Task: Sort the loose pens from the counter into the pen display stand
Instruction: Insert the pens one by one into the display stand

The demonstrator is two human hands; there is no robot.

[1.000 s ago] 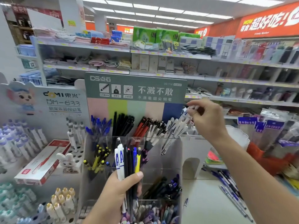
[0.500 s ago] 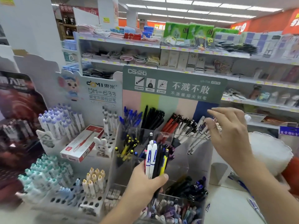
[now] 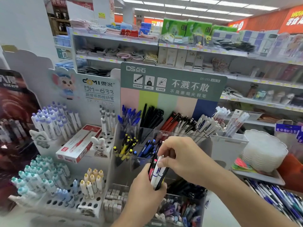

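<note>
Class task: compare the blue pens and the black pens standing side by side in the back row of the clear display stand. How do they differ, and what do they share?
1. Colour: the blue pens are bright blue; the black pens are black all over.
2. Height: the black pens rise higher against the striped backing card than the blue pens.
3. Place: the blue pens fill the leftmost compartment, the black pens the next one.
Shared: both bundles lean in clear compartments.

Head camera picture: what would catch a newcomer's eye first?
Two bare hands meet at centre: the left hand grips a mixed bundle of pens, and the right hand pinches its top. Behind them rises the clear acrylic pen display stand under a green signboard with white lettering, flanked left by rows of white purple-capped pens.
</note>
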